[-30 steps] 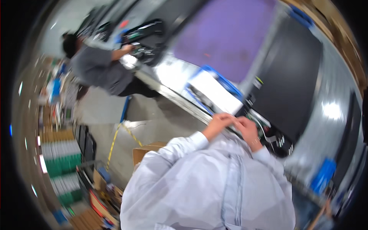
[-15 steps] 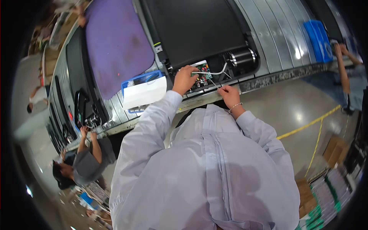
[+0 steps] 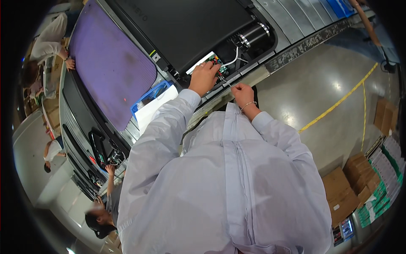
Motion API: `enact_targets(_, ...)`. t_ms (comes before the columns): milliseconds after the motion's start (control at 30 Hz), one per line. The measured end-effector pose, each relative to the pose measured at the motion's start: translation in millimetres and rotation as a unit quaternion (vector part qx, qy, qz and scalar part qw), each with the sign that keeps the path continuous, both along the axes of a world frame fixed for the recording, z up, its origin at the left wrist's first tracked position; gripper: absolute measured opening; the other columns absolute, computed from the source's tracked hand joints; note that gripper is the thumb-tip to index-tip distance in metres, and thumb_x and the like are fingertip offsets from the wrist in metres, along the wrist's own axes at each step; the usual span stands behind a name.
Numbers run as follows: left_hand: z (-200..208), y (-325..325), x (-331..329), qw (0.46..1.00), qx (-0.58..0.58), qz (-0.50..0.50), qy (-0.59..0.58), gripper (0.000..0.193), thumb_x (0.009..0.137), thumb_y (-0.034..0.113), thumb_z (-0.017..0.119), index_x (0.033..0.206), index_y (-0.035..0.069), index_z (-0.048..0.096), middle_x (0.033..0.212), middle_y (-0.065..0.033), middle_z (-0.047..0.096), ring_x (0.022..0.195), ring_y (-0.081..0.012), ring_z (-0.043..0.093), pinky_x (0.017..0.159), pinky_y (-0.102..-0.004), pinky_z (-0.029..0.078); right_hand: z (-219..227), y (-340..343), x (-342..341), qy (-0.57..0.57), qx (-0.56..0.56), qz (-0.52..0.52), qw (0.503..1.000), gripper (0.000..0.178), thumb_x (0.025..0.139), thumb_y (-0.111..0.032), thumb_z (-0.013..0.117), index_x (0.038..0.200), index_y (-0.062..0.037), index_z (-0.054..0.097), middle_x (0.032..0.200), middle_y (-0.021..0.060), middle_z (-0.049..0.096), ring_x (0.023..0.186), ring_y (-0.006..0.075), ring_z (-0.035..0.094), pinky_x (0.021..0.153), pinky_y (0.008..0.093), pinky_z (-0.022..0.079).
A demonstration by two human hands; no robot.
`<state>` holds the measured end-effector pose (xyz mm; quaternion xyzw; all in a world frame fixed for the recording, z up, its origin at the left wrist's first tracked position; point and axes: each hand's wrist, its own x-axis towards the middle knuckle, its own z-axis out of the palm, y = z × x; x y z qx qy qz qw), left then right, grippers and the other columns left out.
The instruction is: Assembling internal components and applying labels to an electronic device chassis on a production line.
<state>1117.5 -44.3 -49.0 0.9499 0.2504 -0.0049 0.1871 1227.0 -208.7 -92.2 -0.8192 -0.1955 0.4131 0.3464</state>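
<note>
My left hand (image 3: 204, 79) grips a green circuit board (image 3: 218, 63) with a pale edge, its fingers bent over the parts on it. The board sits tilted in the open end bay of a black treadmill-like machine (image 3: 177, 25). Just right of it, my right hand (image 3: 242, 95) is closed in a pinch at the bay's near edge. A thin grey wire (image 3: 228, 83) runs from its fingertips toward the board. A white cable (image 3: 234, 59) links the board's area with a black cylindrical motor (image 3: 255, 36). The fingers hide part of the board.
A blue bin (image 3: 152, 95) with a white sheet (image 3: 155, 106) over it stands left of the machine, beside a purple mat (image 3: 112, 63). Metal rollers (image 3: 292, 21) continue to the right. Co-workers stand along the line on both sides. Cardboard boxes (image 3: 340, 194) lie at lower right.
The whole view has turned and shifted, so the machine appears more slanted. My left hand has its fingers further over the board; my right hand keeps its pinch on the wire.
</note>
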Motion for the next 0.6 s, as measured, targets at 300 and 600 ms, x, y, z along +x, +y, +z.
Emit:
enact_targets(300, -6, 4, 6, 0.998, -0.001, -0.032, 0.045, 0.04, 0.067, 0.026, 0.077, 0.101, 0.013, 0.061, 0.093, -0.0081, 0.06, 0.088, -0.0276, 0.063, 0.075, -0.039, 0.051, 4, -10, -23, 0.03, 0.025, -0.107, 0.993, 0.017, 0.074, -0.02, 0.064, 0.075, -0.003, 0.067, 0.071, 0.0155, 0.065, 0.066, 0.0295, 0.065, 0.062, 0.0355, 0.05)
enact_targets(600, -13, 8, 23, 0.987, 0.011, -0.035, 0.158, 0.033, 0.069, 0.018, 0.069, 0.1, 0.009, 0.061, 0.095, -0.0089, 0.061, 0.091, -0.0282, 0.063, 0.074, -0.0387, 0.052, -15, 0, -35, -0.053, 0.006, -0.102, 0.993, 0.018, 0.076, -0.018, 0.064, 0.075, 0.0007, 0.064, 0.062, 0.01, 0.062, 0.056, 0.0153, 0.057, 0.057, 0.0319, 0.048)
